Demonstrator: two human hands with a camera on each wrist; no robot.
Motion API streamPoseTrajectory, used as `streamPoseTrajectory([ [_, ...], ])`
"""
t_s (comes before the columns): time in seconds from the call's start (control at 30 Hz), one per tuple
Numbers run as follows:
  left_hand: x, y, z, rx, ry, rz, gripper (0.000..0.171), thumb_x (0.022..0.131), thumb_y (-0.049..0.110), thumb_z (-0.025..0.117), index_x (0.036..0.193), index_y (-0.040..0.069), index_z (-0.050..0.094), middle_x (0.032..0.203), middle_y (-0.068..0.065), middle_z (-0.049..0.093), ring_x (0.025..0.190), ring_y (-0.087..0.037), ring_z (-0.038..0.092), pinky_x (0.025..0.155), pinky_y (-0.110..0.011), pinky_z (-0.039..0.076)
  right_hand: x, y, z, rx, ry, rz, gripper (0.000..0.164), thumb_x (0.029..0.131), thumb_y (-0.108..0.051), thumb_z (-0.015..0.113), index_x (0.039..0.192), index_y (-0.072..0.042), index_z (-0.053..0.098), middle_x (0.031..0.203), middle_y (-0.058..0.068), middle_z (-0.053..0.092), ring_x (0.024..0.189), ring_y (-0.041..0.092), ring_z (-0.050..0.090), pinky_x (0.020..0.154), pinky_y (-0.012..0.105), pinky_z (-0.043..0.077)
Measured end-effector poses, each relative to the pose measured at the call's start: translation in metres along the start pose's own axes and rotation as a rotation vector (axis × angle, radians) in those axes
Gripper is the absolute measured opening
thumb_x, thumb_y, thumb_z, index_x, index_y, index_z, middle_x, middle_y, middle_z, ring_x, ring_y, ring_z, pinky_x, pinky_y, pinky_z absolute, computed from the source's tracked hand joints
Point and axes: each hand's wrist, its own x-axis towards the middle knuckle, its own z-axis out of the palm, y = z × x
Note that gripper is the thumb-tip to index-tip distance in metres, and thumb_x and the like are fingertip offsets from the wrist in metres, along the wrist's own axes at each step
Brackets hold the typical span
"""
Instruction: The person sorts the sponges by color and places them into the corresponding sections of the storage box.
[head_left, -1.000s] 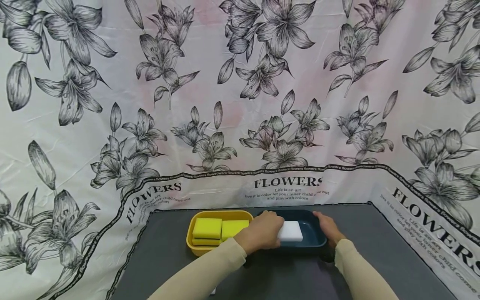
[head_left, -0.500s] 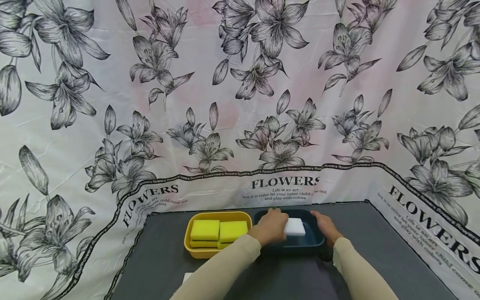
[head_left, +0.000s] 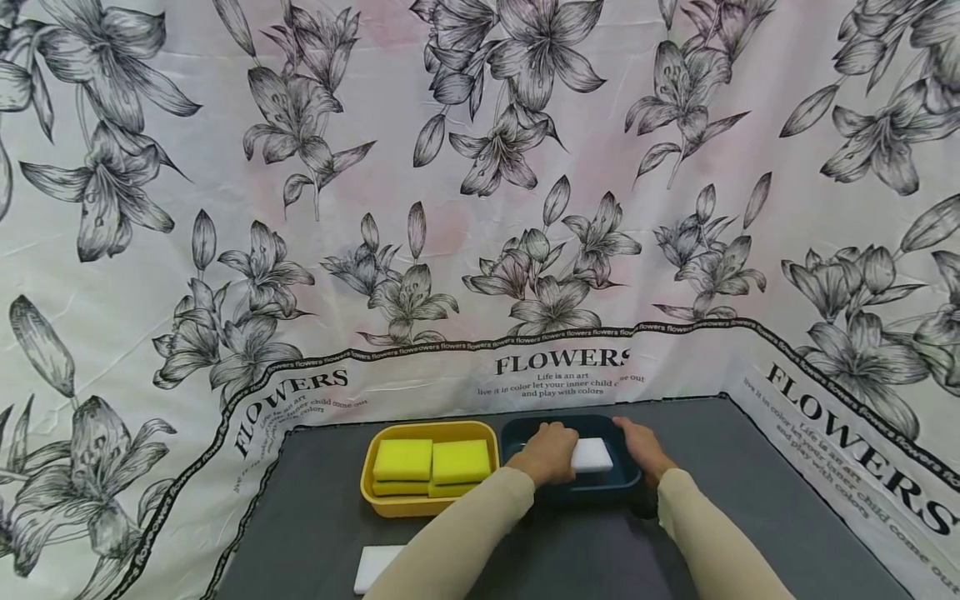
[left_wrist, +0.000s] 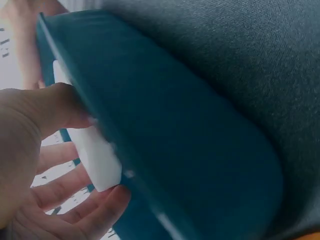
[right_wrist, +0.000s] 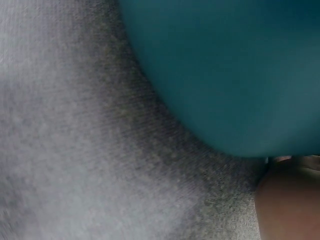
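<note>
My left hand (head_left: 551,454) reaches into the left part of a dark blue tray (head_left: 592,495). In the left wrist view, its thumb and fingers hold a white block-shaped sponge (left_wrist: 102,165) just inside the tray's rim. White shows on both sides of the thumb there. From the head view, a white sponge (head_left: 592,456) lies to the right of the left hand's knuckles. My right hand (head_left: 643,450) grips the tray's right end, fingertips at the far right corner. The right wrist view shows the tray's outer wall (right_wrist: 215,85) and part of that hand (right_wrist: 292,200).
Beside the blue tray on the left stands a yellow tray (head_left: 405,507) with yellow sponges (head_left: 403,458) stacked in it. Another white block (head_left: 377,565) lies on the dark grey tabletop (head_left: 300,517), partly behind the left sleeve. A floral cloth (head_left: 480,250) hangs behind.
The left hand has shifted right within the blue tray, and the white sponge beside it sits further right. The head view has turned slightly; the white block on the table shows more.
</note>
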Motion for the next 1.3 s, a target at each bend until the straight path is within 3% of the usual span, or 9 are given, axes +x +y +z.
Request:
streamPoseTrajectory([
  [0.1,0.016,-0.002,0.013,-0.003,-0.009,0.01,0.044,0.086,0.033,0.095,0.123,0.019,0.076,0.115,0.0,0.07,0.101,-0.018,0.06,0.084,-0.034,0.057,0.001,-0.003,-0.001,0.01,0.005,0.001,0.079,0.116,-0.052,0.028,0.171,0.004,0.023,0.173,0.034,0.026,0.153,0.049,0.037,0.13,0.065,0.031],
  [0.23,0.051,-0.013,0.049,0.0,0.0,0.028,0.042,0.085,0.035,0.096,0.118,0.021,0.076,0.109,0.001,0.07,0.096,-0.017,0.061,0.075,-0.035,0.055,0.004,-0.006,-0.002,0.02,0.001,-0.009,0.078,0.116,-0.051,0.029,0.17,0.005,0.025,0.174,0.034,0.025,0.156,0.051,0.036,0.131,0.065,0.03],
  [0.33,0.075,-0.02,0.075,0.015,0.026,0.056,0.041,0.084,0.037,0.096,0.117,0.022,0.077,0.106,0.004,0.072,0.094,-0.016,0.063,0.078,-0.035,0.057,0.005,-0.007,-0.001,-0.009,0.013,-0.036,0.075,0.117,-0.049,0.029,0.169,0.005,0.029,0.175,0.033,0.025,0.158,0.052,0.033,0.132,0.066,0.028],
  [0.43,0.085,-0.023,0.086,0.013,0.041,0.066,0.038,0.083,0.037,0.097,0.113,0.023,0.078,0.101,0.007,0.074,0.091,-0.015,0.065,0.084,-0.032,0.058,0.005,-0.007,0.0,-0.043,0.029,-0.063,0.072,0.116,-0.047,0.029,0.168,0.003,0.034,0.177,0.031,0.022,0.162,0.052,0.026,0.133,0.067,0.023],
  [0.6,0.084,-0.023,0.092,-0.03,0.058,0.054,0.032,0.082,0.035,0.097,0.107,0.024,0.08,0.095,0.008,0.074,0.086,-0.013,0.066,0.079,-0.03,0.058,0.003,-0.006,0.002,-0.073,0.036,-0.077,0.072,0.116,-0.047,0.028,0.168,0.003,0.036,0.177,0.031,0.021,0.163,0.052,0.023,0.133,0.067,0.022],
  [0.77,0.088,-0.025,0.102,-0.08,0.107,0.086,0.031,0.082,0.032,0.097,0.106,0.023,0.08,0.091,0.009,0.074,0.078,-0.008,0.064,0.071,-0.026,0.055,0.001,-0.006,0.002,-0.073,0.049,-0.079,0.071,0.116,-0.045,0.027,0.168,0.003,0.036,0.177,0.032,0.021,0.163,0.052,0.023,0.133,0.067,0.021],
  [1.03,0.091,-0.025,0.112,-0.135,0.091,0.053,0.035,0.08,0.028,0.099,0.11,0.024,0.081,0.093,0.01,0.074,0.079,-0.007,0.063,0.07,-0.026,0.056,0.0,-0.005,0.005,-0.036,0.062,-0.039,0.078,0.114,-0.05,0.035,0.166,0.008,0.036,0.175,0.034,0.023,0.161,0.052,0.026,0.134,0.065,0.021],
  [1.1,0.087,-0.021,0.108,-0.132,0.092,0.042,0.038,0.081,0.027,0.098,0.115,0.023,0.081,0.098,0.009,0.076,0.084,-0.009,0.065,0.074,-0.029,0.057,-0.001,-0.005,0.005,-0.031,0.062,-0.042,0.079,0.113,-0.051,0.036,0.166,0.009,0.035,0.174,0.034,0.024,0.16,0.052,0.028,0.134,0.065,0.022],
  [1.3,0.046,-0.006,0.062,-0.188,0.057,0.023,0.054,0.087,0.029,0.095,0.137,0.02,0.075,0.123,0.004,0.078,0.108,-0.015,0.07,0.086,-0.036,0.06,-0.001,0.001,0.001,-0.03,0.063,-0.053,0.078,0.114,-0.05,0.034,0.166,0.008,0.034,0.174,0.035,0.025,0.159,0.052,0.029,0.133,0.066,0.022],
])
